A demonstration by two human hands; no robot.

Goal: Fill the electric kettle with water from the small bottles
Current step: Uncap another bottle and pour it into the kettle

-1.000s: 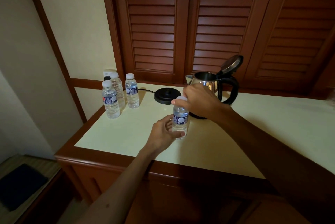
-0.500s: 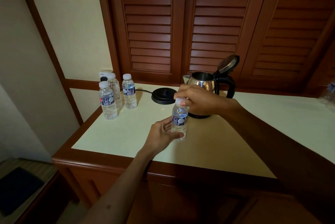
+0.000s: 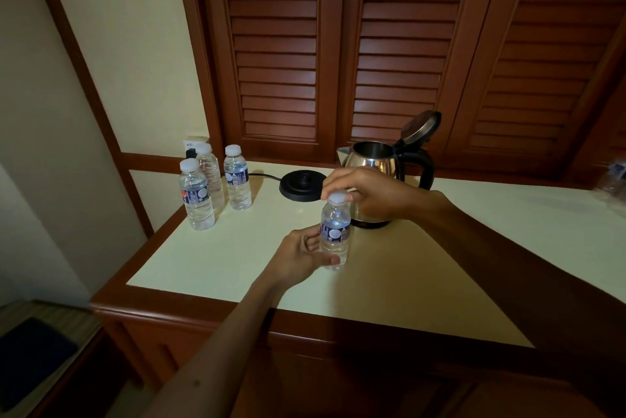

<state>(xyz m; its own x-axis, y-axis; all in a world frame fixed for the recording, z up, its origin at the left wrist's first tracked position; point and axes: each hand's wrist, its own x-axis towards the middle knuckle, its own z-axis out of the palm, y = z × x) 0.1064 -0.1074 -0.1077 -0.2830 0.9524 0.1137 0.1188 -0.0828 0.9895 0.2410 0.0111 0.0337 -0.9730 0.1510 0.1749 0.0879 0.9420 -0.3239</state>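
Right hand: right hand [image 3: 367, 193] curled over the white screw cap [image 3: 337, 197], fingertips pinching it from above.
Left hand: left hand [image 3: 299, 257] wrapped round the lower body of the small clear plastic water bottle with a dark blue label [image 3: 334, 235], thumb across the front.
Held bottle: upright, base on the pale cream surface with a reddish wood edge [image 3: 406, 275], just in front of the kettle.
Kettle: polished steel electric kettle with a black handle [image 3: 379, 163], lid tipped open, off its base.
Base: round black power base [image 3: 302, 184], corded, to the left of the kettle.
Spare bottles: three capped clear bottles [image 3: 211, 185] grouped at the back left corner.
Room: dark louvred wooden doors [image 3: 338, 45] behind; cream wall [image 3: 128, 28] at left.
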